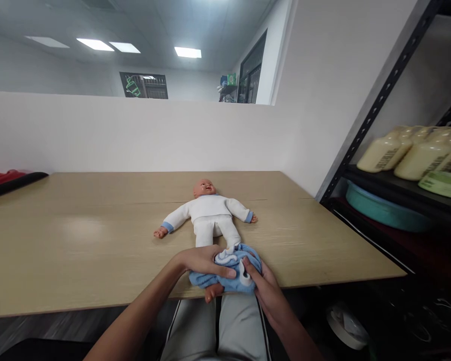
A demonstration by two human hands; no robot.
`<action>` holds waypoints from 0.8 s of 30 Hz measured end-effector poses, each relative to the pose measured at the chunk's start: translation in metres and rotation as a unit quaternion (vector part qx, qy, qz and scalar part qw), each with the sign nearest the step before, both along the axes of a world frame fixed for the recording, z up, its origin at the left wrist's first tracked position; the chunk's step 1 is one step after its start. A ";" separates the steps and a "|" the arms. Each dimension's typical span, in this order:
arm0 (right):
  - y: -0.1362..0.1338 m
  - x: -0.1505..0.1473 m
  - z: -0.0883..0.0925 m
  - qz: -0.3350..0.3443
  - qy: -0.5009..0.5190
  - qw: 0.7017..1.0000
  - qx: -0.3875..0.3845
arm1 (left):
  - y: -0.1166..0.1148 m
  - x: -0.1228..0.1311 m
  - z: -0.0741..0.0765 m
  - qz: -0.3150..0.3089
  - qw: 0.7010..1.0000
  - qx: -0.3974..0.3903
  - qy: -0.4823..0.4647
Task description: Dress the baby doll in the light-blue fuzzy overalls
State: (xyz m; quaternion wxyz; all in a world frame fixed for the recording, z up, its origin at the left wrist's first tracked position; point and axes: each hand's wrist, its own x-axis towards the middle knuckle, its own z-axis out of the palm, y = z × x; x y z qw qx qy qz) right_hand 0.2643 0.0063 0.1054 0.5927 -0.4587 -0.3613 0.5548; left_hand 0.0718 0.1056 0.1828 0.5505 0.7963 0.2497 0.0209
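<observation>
A baby doll (212, 208) lies on its back on the table, head away from me and arms spread. It wears a white top with blue cuffs. Light blue doll trousers (231, 286) with white trim are bunched over its lower legs, and one bare foot pokes out at the table's front edge. My left hand (206, 261) presses on the bunched cloth from the left, its thumb lying across it. On the right side, my right hand (263, 281) grips the cloth with thumb on top. The doll's other foot is hidden.
The wooden table (97, 250) meets a white wall behind. At far left lies a red and black item (11, 181). A black metal shelf (383, 185) on the right carries several cream bottles (383, 152) and a teal basin (387, 210).
</observation>
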 end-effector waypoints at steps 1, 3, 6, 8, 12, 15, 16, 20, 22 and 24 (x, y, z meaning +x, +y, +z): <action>0.002 -0.001 0.001 -0.014 -0.018 1.000 -0.006 | -0.001 0.002 0.000 0.020 1.000 0.013 0.003; 0.004 -0.002 0.004 -0.034 -0.058 0.998 -0.008 | -0.003 0.006 -0.001 0.057 0.998 0.037 -0.006; 0.001 -0.003 0.009 -0.024 -0.106 0.994 0.004 | -0.004 0.010 -0.006 0.066 0.996 0.043 -0.032; -0.006 -0.002 0.008 -0.001 -0.124 0.992 0.016 | -0.005 0.010 -0.009 0.064 0.996 0.053 -0.036; -0.017 0.008 -0.006 -0.003 -0.173 0.985 0.024 | -0.015 0.011 -0.016 0.071 0.986 0.149 -0.013; -0.020 0.015 -0.020 -0.037 -0.268 0.963 0.018 | -0.028 0.017 -0.021 0.116 0.945 0.300 0.052; -0.021 0.016 -0.024 -0.051 -0.303 0.952 0.020 | -0.031 0.019 -0.023 0.128 0.931 0.333 0.079; -0.021 0.014 -0.039 -0.115 -0.409 0.905 0.027 | -0.037 0.026 -0.029 0.140 0.910 0.360 0.149; -0.019 0.013 -0.045 -0.125 -0.428 0.895 0.025 | -0.035 0.025 -0.030 0.143 0.919 0.341 0.139; -0.016 0.015 -0.049 -0.117 -0.416 0.901 0.031 | -0.031 0.020 -0.030 0.145 0.938 0.298 0.102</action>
